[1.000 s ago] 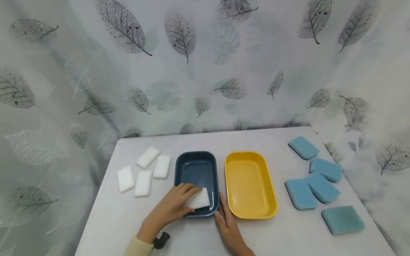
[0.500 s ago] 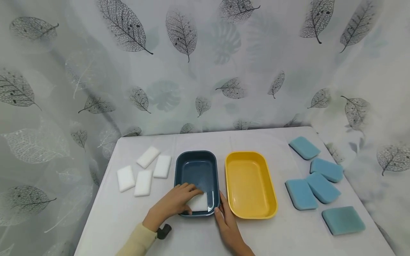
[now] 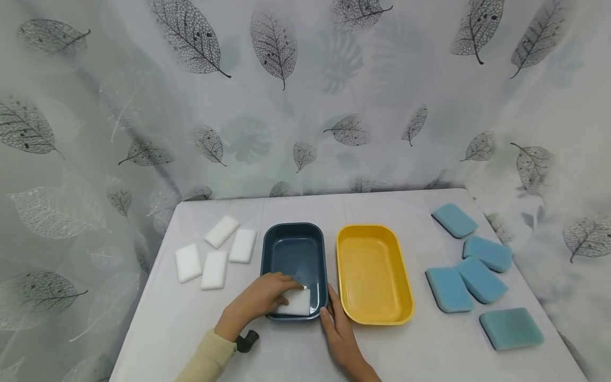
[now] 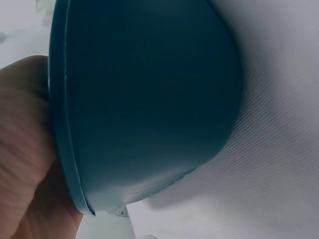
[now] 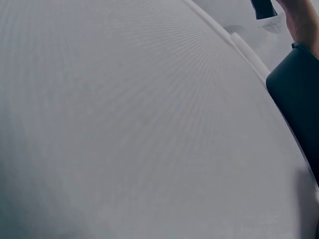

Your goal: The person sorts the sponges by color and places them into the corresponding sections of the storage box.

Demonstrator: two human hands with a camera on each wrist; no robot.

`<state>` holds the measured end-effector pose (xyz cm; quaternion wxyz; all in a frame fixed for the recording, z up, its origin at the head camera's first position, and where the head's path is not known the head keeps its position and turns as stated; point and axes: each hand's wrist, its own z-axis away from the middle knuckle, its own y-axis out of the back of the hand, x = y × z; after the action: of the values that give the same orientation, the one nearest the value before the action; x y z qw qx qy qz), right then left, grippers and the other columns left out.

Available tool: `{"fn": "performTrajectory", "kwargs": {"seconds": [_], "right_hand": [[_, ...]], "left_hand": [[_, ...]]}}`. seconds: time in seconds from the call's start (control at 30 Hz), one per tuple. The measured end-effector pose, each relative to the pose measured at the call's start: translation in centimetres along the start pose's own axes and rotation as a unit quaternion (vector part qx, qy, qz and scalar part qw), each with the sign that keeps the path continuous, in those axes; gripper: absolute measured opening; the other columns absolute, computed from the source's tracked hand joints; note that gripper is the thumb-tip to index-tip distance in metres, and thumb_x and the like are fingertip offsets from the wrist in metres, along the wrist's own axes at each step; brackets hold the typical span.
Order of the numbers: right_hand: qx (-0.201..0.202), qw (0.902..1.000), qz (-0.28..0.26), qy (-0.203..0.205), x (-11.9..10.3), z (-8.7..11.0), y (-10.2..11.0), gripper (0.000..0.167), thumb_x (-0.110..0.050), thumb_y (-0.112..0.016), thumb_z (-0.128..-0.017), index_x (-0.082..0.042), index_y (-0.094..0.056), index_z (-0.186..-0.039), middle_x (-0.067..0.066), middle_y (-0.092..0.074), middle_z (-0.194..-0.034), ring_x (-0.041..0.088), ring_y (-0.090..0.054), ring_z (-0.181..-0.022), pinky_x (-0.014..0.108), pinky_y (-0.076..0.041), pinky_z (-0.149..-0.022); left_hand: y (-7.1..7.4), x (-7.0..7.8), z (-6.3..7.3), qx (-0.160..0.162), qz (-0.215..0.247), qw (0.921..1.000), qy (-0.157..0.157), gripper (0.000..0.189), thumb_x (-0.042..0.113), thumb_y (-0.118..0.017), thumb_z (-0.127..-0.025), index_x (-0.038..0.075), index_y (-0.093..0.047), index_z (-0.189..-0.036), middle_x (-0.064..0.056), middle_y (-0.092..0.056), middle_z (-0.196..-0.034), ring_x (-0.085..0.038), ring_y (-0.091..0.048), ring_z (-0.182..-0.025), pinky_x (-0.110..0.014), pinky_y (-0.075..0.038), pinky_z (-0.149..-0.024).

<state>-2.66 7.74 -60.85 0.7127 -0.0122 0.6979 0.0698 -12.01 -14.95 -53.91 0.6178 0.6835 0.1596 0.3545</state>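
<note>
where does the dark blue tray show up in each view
Head: dark blue tray at lower centre, left of the yellow tray.
Left wrist: its outer wall fills the middle, cut off by the top edge.
Right wrist: upper right, cut off by the right edge.
Shared landmark: white tablecloth.

texts: none readable | labels: none readable | brands: none readable | numbers: none readable | signs: none readable
</note>
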Motion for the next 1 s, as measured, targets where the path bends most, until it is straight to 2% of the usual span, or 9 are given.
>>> {"fn": "performTrajectory", "kwargs": {"seconds": [0.13, 0.2, 0.27, 0.4, 0.53, 0.67, 0.8, 0.9, 1.0], "right_hand": [[0.002, 1.0, 0.003, 0.005, 0.0, -0.1, 0.0, 0.058, -0.032, -0.047, -0.112, -0.025, -0.024, -0.166, 0.005, -0.024, -0.173, 0.021, -0.03, -0.157, 0.005, -0.027, -0.118], [0.003, 1.0, 0.003, 0.006, 0.0, -0.1, 0.0, 0.059, -0.032, -0.047, -0.112, -0.024, -0.025, -0.166, 0.005, -0.025, -0.173, 0.021, -0.031, -0.157, 0.005, -0.027, -0.118], [0.005, 1.0, 0.003, 0.005, 0.0, -0.1, 0.0, 0.059, -0.031, -0.048, -0.112, -0.023, -0.025, -0.166, 0.005, -0.025, -0.173, 0.021, -0.031, -0.157, 0.005, -0.028, -0.118], [0.009, 1.0, 0.001, 0.001, -0.1, -0.1, 0.0, 0.06, -0.031, -0.049, -0.112, -0.022, -0.026, -0.166, 0.005, -0.026, -0.173, 0.021, -0.031, -0.157, 0.005, -0.028, -0.118], [0.011, 0.9999, 0.001, 0.0, -0.1, -0.2, 0.1, 0.059, -0.03, -0.05, -0.111, -0.024, -0.027, -0.165, 0.002, -0.027, -0.173, 0.02, -0.03, -0.157, 0.005, -0.028, -0.118], [0.01, 0.9999, 0.006, 0.001, 0.0, -0.3, 0.1, 0.059, -0.03, -0.051, -0.111, -0.027, -0.027, -0.165, -0.002, -0.027, -0.173, 0.016, -0.029, -0.158, 0.005, -0.026, -0.119], [0.013, 0.9997, 0.016, -0.011, 0.1, -0.2, 0.1, 0.059, -0.033, -0.052, -0.111, -0.029, -0.028, -0.165, -0.004, -0.027, -0.173, 0.013, -0.028, -0.158, 0.004, -0.025, -0.119], [0.019, 0.9994, 0.019, -0.023, 0.1, -0.1, 0.1, 0.06, -0.036, -0.053, -0.11, -0.029, -0.029, -0.164, -0.005, -0.028, -0.172, 0.013, -0.029, -0.157, 0.003, -0.025, -0.118], [0.021, 0.9992, 0.016, -0.03, 0.1, 0.0, 0.1, 0.061, -0.038, -0.054, -0.109, -0.029, -0.03, -0.164, -0.005, -0.029, -0.172, 0.014, -0.031, -0.157, 0.003, -0.026, -0.117]], "left_hand": [[-0.2, -0.1, 0.0, 0.036, 0.013, 0.9992, 0.008, 0.036, 0.013, -0.077, -0.093, 0.022, -0.073, -0.128, 0.006, -0.076, -0.121, -0.015, -0.07, -0.111, -0.035, -0.06, -0.096], [-0.5, -0.1, 0.0, 0.075, 0.02, 0.9969, 0.011, 0.03, 0.011, -0.073, -0.096, 0.021, -0.074, -0.124, 0.006, -0.077, -0.119, -0.015, -0.069, -0.111, -0.036, -0.06, -0.096], [-0.8, -0.2, 0.1, 0.129, 0.028, 0.9911, 0.014, 0.025, 0.009, -0.07, -0.098, 0.02, -0.076, -0.119, 0.006, -0.076, -0.117, -0.015, -0.068, -0.111, -0.036, -0.06, -0.096], [-1.4, -0.4, 0.5, 0.241, 0.056, 0.9684, 0.032, 0.021, 0.003, -0.067, -0.098, 0.016, -0.077, -0.111, 0.005, -0.075, -0.115, -0.017, -0.066, -0.113, -0.037, -0.057, -0.096], [-1.8, -0.7, 1.1, 0.319, 0.097, 0.9406, 0.064, 0.024, -0.004, -0.062, -0.098, 0.012, -0.077, -0.109, 0.002, -0.073, -0.118, -0.02, -0.063, -0.116, -0.036, -0.052, -0.102], [-2.2, -1.3, 1.5, 0.358, 0.11, 0.9218, 0.1, 0.027, -0.007, -0.06, -0.098, 0.011, -0.076, -0.112, -0.003, -0.071, -0.125, -0.025, -0.059, -0.122, -0.039, -0.048, -0.107], [-2.7, -2.2, 1.8, 0.392, 0.079, 0.9045, 0.149, 0.031, -0.009, -0.061, -0.096, 0.009, -0.074, -0.117, -0.01, -0.068, -0.132, -0.032, -0.056, -0.126, -0.049, -0.047, -0.103], [-2.9, -3.0, 1.9, 0.413, 0.051, 0.8864, 0.202, 0.036, -0.01, -0.063, -0.092, 0.006, -0.071, -0.124, -0.016, -0.065, -0.138, -0.039, -0.055, -0.127, -0.057, -0.047, -0.095], [-3.0, -3.8, 2.0, 0.402, 0.04, 0.8744, 0.269, 0.044, -0.006, -0.064, -0.092, 0.003, -0.064, -0.134, -0.023, -0.057, -0.147, -0.046, -0.05, -0.134, -0.064, -0.047, -0.095]]}}
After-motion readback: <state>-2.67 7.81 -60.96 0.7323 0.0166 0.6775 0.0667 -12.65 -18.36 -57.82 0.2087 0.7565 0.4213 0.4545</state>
